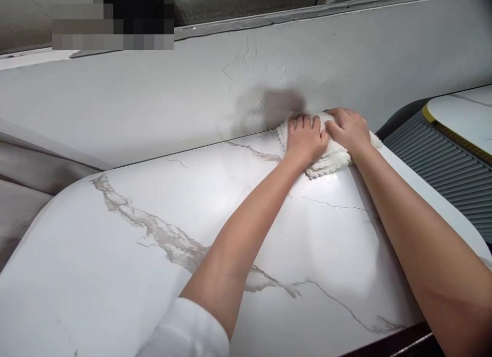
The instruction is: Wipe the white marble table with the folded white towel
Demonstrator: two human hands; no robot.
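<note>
A white cloth (328,161) with ragged edges lies bunched in layers at the far edge of a white marble-patterned tabletop (292,244). On its left part presses my left hand (306,140), with fingers bent over the fabric. My right hand (350,129) grips the cloth's right part close beside it, the thumb pointing toward my left hand. Both arms reach forward across the table. Part of the cloth is hidden beneath the hands.
A pale wall (154,105) with peeling patches runs along the table's far edge, under a window ledge (230,27). Grey upholstered seating (31,177) is at the left. To the right stands another white tabletop (465,113) and a ribbed grey panel (442,162).
</note>
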